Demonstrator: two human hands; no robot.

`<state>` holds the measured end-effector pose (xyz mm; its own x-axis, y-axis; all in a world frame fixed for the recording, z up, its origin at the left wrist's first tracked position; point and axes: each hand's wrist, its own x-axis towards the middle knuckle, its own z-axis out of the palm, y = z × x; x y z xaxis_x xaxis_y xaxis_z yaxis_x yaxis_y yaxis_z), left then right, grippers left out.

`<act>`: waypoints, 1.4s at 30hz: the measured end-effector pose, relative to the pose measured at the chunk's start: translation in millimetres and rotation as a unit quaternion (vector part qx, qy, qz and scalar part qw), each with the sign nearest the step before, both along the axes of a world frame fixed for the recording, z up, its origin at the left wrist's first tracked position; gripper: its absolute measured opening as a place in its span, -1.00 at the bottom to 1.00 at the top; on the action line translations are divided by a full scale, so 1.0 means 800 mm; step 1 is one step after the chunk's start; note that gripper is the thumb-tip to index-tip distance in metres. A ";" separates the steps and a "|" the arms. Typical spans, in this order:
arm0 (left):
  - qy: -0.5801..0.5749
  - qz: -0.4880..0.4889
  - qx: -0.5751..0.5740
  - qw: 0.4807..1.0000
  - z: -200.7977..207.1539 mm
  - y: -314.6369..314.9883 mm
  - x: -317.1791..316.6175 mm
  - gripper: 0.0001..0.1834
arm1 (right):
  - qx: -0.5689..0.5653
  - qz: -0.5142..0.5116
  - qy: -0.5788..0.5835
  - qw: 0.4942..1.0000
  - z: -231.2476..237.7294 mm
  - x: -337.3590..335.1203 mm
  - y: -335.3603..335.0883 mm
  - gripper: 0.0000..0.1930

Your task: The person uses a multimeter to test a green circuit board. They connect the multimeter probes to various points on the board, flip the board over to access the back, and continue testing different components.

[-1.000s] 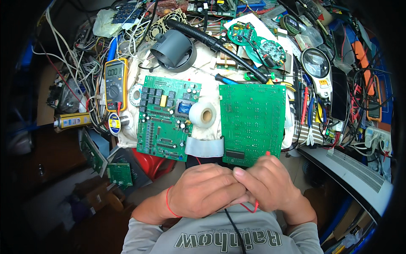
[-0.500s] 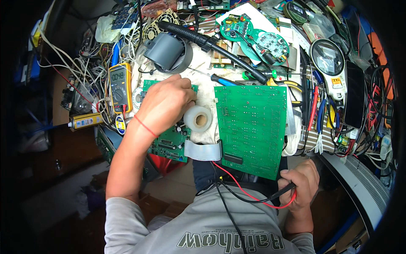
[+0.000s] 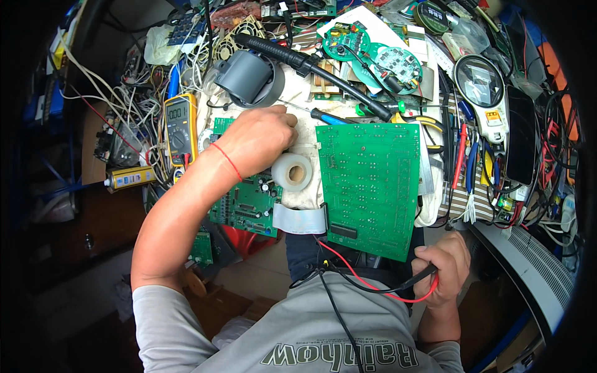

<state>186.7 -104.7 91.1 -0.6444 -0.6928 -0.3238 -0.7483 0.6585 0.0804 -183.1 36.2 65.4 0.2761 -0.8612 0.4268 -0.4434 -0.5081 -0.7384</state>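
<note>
My left hand (image 3: 262, 140) is curled, palm down, above the smaller green circuit board (image 3: 245, 208), beside a roll of clear tape (image 3: 292, 172). Its fingertips are hidden, so whatever it may hold cannot be seen. At the lower right, my right hand (image 3: 444, 267) is closed around the black test probe (image 3: 418, 278); a red test lead (image 3: 354, 271) also runs into that hand. A larger green circuit board (image 3: 370, 186) lies between my hands, solder side up. A grey ribbon cable (image 3: 300, 221) reaches from it to the smaller board.
A yellow multimeter (image 3: 181, 130) lies at the left by tangled wires. Behind the boards are a grey cylindrical part (image 3: 245, 78), a black flexible hose (image 3: 317, 67) and a blue-handled screwdriver (image 3: 329, 117). A magnifier (image 3: 479, 84), pliers (image 3: 429, 123) and a phone (image 3: 521, 137) crowd the right.
My left hand has shifted slightly right and its forearm slants more, with the elbow farther left. The multimeter's reading has changed. My right hand keeps its hold.
</note>
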 end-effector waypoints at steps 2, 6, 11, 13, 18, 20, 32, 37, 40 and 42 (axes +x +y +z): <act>0.000 -0.015 0.005 1.000 -0.003 -0.004 0.002 -0.90 | -0.002 0.001 0.002 1.000 0.002 0.001 0.001 -0.71; 0.010 -0.041 0.025 0.999 -0.010 -0.011 0.008 -0.90 | -0.004 -0.008 0.007 1.000 0.004 0.001 0.003 -0.72; 0.015 -0.042 0.032 0.998 -0.010 -0.011 0.012 -0.90 | 0.018 -0.024 -0.007 1.000 0.000 0.002 0.006 -0.72; 0.057 -0.013 0.048 0.997 -0.003 -0.012 0.013 -0.90 | 0.040 -0.039 0.006 0.998 -0.003 0.003 0.010 -0.74; 0.184 0.132 0.112 0.968 0.010 -0.001 0.001 -0.80 | 0.132 -0.071 0.048 0.987 -0.009 0.002 0.015 -0.74; 0.159 0.159 0.086 0.970 0.007 0.008 -0.012 -0.79 | 0.152 -0.075 0.055 0.984 -0.011 0.004 0.016 -0.71; 0.117 0.120 -0.058 0.984 -0.019 0.026 -0.037 -0.88 | 0.198 -0.084 -0.022 0.976 -0.025 0.026 0.011 -0.62; 0.115 0.120 -0.043 0.985 -0.030 0.022 -0.039 -0.90 | 0.166 -0.054 -0.058 0.983 -0.014 0.033 0.012 -0.61; 0.127 0.128 -0.027 0.983 -0.033 0.020 -0.038 -0.90 | 0.166 -0.051 -0.061 0.983 -0.007 0.038 0.011 -0.62; 0.137 0.129 -0.024 0.982 -0.035 0.019 -0.038 -0.92 | 0.154 -0.044 -0.053 0.986 -0.003 0.039 0.010 -0.61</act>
<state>155.9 -89.2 62.9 -0.5042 -0.8544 -0.1256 -0.8452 0.4584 0.2747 -151.6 43.8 63.2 0.1616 -0.9732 0.1635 -0.3872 -0.2149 -0.8966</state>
